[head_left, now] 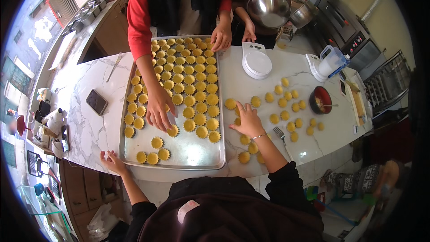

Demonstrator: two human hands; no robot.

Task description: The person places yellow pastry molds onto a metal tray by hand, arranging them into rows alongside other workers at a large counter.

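A metal tray point(177, 159) holds many yellow pastry shells in small fluted tins point(201, 114), tightly grouped toward its far end. My left hand point(114, 163) is at the tray's near-left corner, fingers apart and holding nothing. My right hand point(246, 121) is right of the tray, thumb and fingers spread around a tart shell point(237, 112) partly hidden beneath them; whether it touches that shell I cannot tell. More shells point(244, 157) and several small yellow rounds point(282, 103) lie loose on the marble table point(322, 139). A fork point(282, 139) lies beside my right wrist.
A co-worker in red sleeves point(139, 22) has hands point(159, 107) over the tray. Another person point(244, 13) stands by steel bowls point(268, 9). A white scale point(255, 65), a jug point(329, 65), a dark bowl point(320, 98) and a phone point(96, 101) sit on the table.
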